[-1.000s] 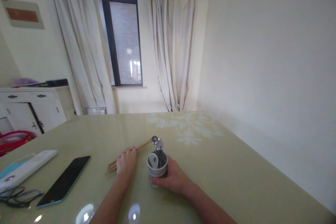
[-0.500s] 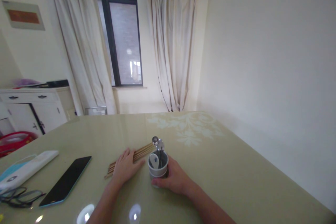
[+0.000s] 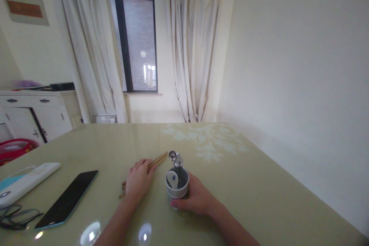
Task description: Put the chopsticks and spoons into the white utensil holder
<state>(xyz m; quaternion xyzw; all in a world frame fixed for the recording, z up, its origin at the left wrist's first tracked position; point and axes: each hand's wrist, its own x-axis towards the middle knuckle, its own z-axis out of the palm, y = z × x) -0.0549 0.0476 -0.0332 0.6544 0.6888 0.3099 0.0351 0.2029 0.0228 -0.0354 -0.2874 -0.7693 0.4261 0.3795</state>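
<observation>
My right hand (image 3: pixel 198 196) is wrapped round a small grey-and-white cup (image 3: pixel 176 192) standing on the table, thumb at the front. Several spoons lean in the cup: a white one with a dark mark (image 3: pixel 173 179) at the front and metal ones (image 3: pixel 172 156) rising behind it. To the left, my left hand (image 3: pixel 140 178) closes over a bundle of wooden chopsticks (image 3: pixel 158 161). Their far ends show beyond the thumb, and their near ends poke out by the wrist. The palm and fingers hide the middle of the bundle.
On the glossy table (image 3: pixel 230 184), a black-screened phone (image 3: pixel 69 198) lies left of my left forearm. Further left are a white device (image 3: pixel 31 180), a light-blue item (image 3: pixel 11 183) and glasses (image 3: pixel 20 217). A wall (image 3: pixel 302 84) runs along the right.
My left hand's fingers have drawn in and the spread chopsticks are now a tighter bundle. The cup and my right hand sit slightly further right in view.
</observation>
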